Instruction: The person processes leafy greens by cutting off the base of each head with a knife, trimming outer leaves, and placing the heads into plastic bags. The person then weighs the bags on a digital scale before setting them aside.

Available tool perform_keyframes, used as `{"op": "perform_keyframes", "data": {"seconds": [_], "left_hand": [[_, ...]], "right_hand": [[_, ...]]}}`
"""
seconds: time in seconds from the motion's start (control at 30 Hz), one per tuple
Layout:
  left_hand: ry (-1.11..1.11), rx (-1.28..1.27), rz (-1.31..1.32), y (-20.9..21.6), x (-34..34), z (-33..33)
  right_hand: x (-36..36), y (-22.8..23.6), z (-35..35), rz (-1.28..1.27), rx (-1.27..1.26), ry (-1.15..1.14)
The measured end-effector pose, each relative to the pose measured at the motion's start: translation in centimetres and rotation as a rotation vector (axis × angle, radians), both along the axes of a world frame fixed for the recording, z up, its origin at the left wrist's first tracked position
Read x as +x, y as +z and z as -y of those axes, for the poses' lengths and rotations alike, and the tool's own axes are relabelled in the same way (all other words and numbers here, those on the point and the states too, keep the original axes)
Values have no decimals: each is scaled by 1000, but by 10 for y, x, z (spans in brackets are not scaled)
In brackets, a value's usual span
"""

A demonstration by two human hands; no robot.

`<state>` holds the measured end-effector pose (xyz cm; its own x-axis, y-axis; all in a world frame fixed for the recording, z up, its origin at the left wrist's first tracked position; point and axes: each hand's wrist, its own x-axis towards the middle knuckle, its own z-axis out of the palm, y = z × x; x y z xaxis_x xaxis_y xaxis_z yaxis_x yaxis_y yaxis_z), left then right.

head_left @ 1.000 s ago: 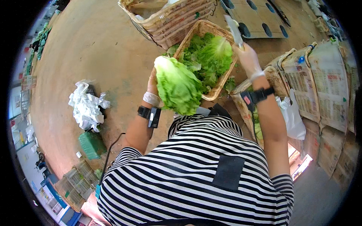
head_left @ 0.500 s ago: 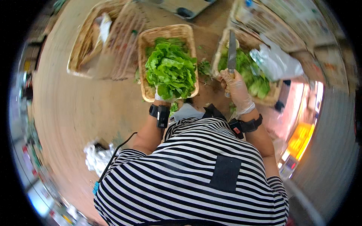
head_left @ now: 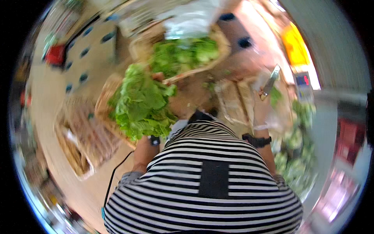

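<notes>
- A tan, smooth floor point(head_left: 46, 101) is seen beneath everything, blurred;
- a shallow woven wicker basket point(head_left: 80, 136) is set on it at the left;
- a second woven basket point(head_left: 218, 43), filled with green leafy lettuce point(head_left: 181, 54), is set further up;
- flattened brown cardboard point(head_left: 233, 101) is laid beside it.

left arm: my forearm rises from lower centre-left of the frame, a dark band at the wrist | left hand point(head_left: 152, 137): mostly hidden, closed grip, raised in front of my chest | right arm: bent, climbing the right side, dark wristband | right hand point(head_left: 261, 104): gloved, clenched, raised at upper right, blurred
</notes>
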<state>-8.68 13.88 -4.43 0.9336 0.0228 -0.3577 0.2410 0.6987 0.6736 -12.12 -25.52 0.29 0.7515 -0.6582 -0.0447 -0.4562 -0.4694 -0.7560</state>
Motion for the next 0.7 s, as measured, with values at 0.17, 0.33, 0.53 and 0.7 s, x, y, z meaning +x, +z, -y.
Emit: {"op": "perform_keyframes", "data": {"seconds": [0.17, 0.33, 0.53, 0.7], "left_hand": [[-206, 44, -134, -27, 28, 76], [-382, 74, -118, -28, 67, 178], [-528, 108, -74, 23, 98, 317], [-609, 163, -65, 22, 109, 381]], "right_hand": [[-85, -47, 143, -52, -119, -378], [-109, -62, 174, -178, -336, -315], [-43, -119, 209, -451, -316, -107], [-63, -241, 253, -808, -283, -86]]}}
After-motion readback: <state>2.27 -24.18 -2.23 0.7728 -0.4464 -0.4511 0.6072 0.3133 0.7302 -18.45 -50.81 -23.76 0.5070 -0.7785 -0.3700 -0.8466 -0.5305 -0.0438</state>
